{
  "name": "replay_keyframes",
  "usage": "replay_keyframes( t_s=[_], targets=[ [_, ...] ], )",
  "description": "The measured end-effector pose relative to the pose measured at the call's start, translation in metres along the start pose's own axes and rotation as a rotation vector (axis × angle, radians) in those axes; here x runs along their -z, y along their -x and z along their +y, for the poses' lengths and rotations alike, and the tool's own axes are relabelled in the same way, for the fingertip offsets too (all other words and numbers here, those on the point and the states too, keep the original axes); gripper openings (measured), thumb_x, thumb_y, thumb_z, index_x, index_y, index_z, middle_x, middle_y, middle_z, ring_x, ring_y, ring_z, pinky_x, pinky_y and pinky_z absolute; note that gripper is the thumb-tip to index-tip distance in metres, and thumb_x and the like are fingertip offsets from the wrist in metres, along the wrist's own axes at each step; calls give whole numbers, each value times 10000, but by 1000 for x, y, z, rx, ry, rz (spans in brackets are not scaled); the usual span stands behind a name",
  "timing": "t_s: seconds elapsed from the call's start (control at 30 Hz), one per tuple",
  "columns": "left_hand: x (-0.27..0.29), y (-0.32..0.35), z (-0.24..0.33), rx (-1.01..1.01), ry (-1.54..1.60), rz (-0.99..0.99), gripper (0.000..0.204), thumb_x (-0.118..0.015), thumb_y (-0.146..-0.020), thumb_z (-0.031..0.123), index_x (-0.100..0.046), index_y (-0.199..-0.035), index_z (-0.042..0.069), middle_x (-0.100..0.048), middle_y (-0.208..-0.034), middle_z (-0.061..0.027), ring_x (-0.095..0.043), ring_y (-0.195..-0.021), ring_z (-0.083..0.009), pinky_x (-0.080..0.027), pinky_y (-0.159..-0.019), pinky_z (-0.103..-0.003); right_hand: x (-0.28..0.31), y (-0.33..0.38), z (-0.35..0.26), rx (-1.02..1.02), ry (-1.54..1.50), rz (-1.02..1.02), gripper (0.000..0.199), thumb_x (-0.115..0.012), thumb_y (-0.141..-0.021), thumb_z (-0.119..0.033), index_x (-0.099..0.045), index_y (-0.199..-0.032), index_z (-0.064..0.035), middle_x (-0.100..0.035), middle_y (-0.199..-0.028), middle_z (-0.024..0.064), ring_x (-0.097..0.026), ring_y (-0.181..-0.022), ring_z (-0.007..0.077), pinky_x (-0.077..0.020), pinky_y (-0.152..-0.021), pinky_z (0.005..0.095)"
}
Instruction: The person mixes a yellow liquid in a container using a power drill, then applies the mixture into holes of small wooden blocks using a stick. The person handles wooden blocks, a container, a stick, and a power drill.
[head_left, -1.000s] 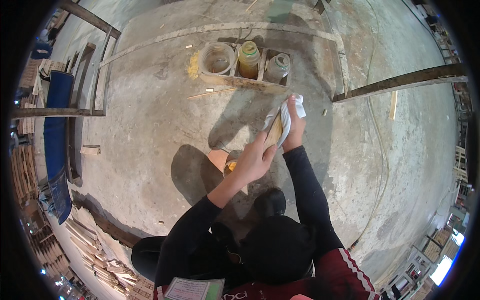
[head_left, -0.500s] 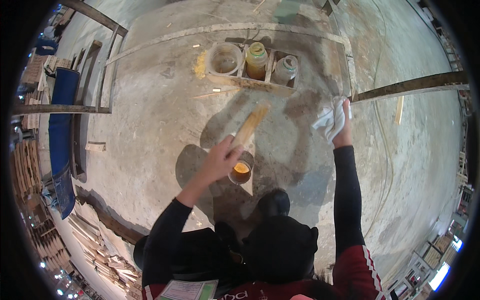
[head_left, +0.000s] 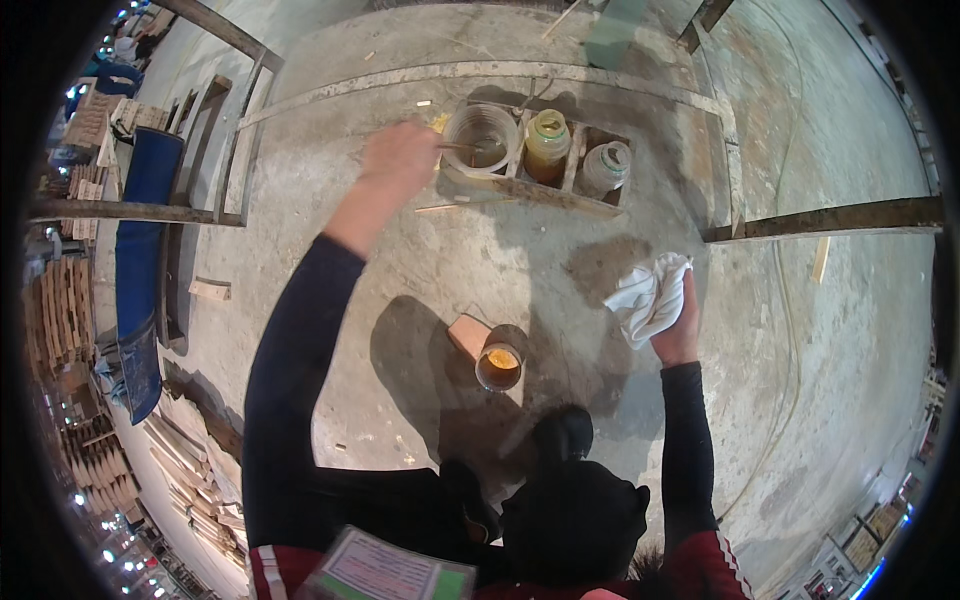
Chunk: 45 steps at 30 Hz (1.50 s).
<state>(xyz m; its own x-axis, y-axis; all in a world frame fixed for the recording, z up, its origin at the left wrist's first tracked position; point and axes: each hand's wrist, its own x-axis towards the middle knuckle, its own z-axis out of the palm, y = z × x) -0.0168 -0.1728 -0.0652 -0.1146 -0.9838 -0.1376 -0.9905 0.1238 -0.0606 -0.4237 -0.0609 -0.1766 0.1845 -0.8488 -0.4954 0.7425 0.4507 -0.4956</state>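
Note:
My left hand (head_left: 400, 160) is closed round a flat wooden tool (head_left: 458, 147), whose tip reaches over the opening of a round whitish tub (head_left: 507, 130). What lies beyond the tip is too small to tell. A bunched white cloth (head_left: 650, 300) is gripped in my right hand (head_left: 680, 325), held out to the right above the floor. Between my arms, nearer to me, a glass jar (head_left: 499, 378) with orange-amber contents stands on a piece of light wood (head_left: 468, 333). Neither hand touches that jar.
The tub shares a divided wooden carrier (head_left: 560, 196) with a jar of yellowish liquid (head_left: 546, 150) and a clear jar (head_left: 606, 167). Behind it runs a wooden frame bar (head_left: 480, 68); another beam (head_left: 830, 218) juts in at right. A blue roll (head_left: 145, 240) lies left.
My left hand has moved forward and left with the wooden tool, from above the amber jar to the tub. My right hand and the cloth have come slightly nearer to me.

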Motion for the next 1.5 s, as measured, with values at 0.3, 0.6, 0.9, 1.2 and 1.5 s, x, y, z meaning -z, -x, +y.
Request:
replay_keyframes(
  t_s=[0.3,0.6,0.9,1.2,1.5],
  targets=[
    [-52,-37,6,59,14,-199,254,-546,-951,280,-733,-1093,184,-601,-1176,-156,-613,-1102,-323,-511,-917,-446,20,9,26,13,-294,-124,509,-355,-1037,-428,-489,-1400,-97,-561,-1361,107,-535,-1247,310,-409,-1076,463],
    [6,34,0,145,308,19,270,-520,-982,260,-695,-1076,77,-659,-897,-202,-642,-887,-397,-499,-771,-471,0,5,49,12,-318,-137,560,-359,-1023,-471,-448,-1434,-101,-503,-1430,121,-474,-1314,332,-342,-1131,497],
    [27,159,98,283,892,-36,186,-543,-978,173,-620,-1064,27,-609,-750,-231,-612,-713,-431,-465,-627,-465,-28,6,78,-90,-389,-149,615,-354,-1014,-562,-440,-1443,-130,-497,-1435,118,-479,-1304,340,-329,-1137,503],
    [-75,163,216,173,1021,66,220,-500,-981,186,-554,-952,-25,-629,-773,-277,-614,-766,-490,-467,-675,-559,-61,-1,106,-9,228,147,434,-636,-960,-368,-598,-1181,4,-676,-954,93,-680,-826,203,-552,-714,317],
    [-63,164,236,167,1144,-45,222,-522,-976,178,-564,-906,-29,-610,-727,-285,-616,-766,-485,-457,-645,-542,25,-58,89,436,598,177,294,-526,-952,-39,-625,-1229,-44,-669,-1065,99,-662,-892,181,-543,-804,307]
  ],
)
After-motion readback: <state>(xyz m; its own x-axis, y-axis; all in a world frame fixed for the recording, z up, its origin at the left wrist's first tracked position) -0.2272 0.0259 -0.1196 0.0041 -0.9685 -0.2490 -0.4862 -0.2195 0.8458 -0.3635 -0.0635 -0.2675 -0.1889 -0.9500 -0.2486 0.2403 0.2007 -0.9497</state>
